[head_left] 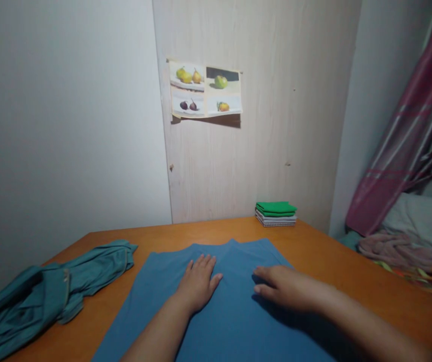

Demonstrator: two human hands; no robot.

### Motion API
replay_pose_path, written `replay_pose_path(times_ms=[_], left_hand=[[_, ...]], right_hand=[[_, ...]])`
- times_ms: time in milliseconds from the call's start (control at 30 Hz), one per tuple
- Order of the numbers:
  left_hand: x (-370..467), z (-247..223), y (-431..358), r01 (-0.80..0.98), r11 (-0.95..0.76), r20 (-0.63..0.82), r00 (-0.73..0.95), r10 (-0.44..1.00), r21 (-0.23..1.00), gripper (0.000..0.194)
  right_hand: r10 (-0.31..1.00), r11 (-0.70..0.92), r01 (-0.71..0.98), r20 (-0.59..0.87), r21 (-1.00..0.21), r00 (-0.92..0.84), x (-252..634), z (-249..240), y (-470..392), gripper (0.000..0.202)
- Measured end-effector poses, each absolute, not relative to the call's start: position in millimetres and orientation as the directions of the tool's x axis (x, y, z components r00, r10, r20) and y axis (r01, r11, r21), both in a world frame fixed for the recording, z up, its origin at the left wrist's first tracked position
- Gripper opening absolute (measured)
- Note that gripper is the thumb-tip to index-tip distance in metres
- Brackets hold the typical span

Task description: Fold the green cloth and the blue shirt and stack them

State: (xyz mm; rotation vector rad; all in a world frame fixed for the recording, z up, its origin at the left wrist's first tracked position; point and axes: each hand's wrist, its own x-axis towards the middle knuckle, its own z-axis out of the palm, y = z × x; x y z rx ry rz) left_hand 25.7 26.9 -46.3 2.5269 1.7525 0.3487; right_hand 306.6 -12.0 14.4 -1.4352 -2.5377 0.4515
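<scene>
A blue cloth garment (223, 322) lies spread over the front of the wooden table, its near part running out of view. My left hand (200, 285) rests flat on it with the fingers stretched out. To the right, my right hand (280, 286) hovers low over the cloth, casting a shadow, its thumb and fingers apart and nothing between them. What kind of garment it is, I cannot tell for certain.
A crumpled teal garment (50, 294) lies along the table's left side. Folded green and checked cloths (275, 214) are stacked at the back right of the orange-brown table (201, 231). Beyond the right edge are a pinkish blanket (397, 250) and a curtain (389, 146).
</scene>
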Motion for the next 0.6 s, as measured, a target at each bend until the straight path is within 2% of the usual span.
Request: replay_pose_path(times_ms=[167, 267, 367, 600], left_hand=[[24, -44, 23, 0.905, -0.389, 0.265, 0.338, 0.903, 0.173, 0.06], [24, -38, 21, 0.885, -0.433, 0.367, 0.351, 0.861, 0.17, 0.041], [26, -32, 20, 0.875, -0.46, 0.404, 0.369, 0.837, 0.153, 0.025], [27, -36, 21, 0.863, -0.47, 0.328, 0.397, 0.857, 0.186, 0.033]], right_hand=[[0.82, 0.558, 0.786, 0.031, -0.265, -0.571, 251, 18, 29, 0.046], [0.801, 0.596, 0.778, 0.084, -0.199, -0.593, 226, 16, 45, 0.05], [0.789, 0.614, 0.769, 0.114, -0.179, -0.603, 213, 7, 57, 0.051], [0.82, 0.571, 0.795, 0.119, -0.203, -0.559, 210, -30, 64, 0.06]])
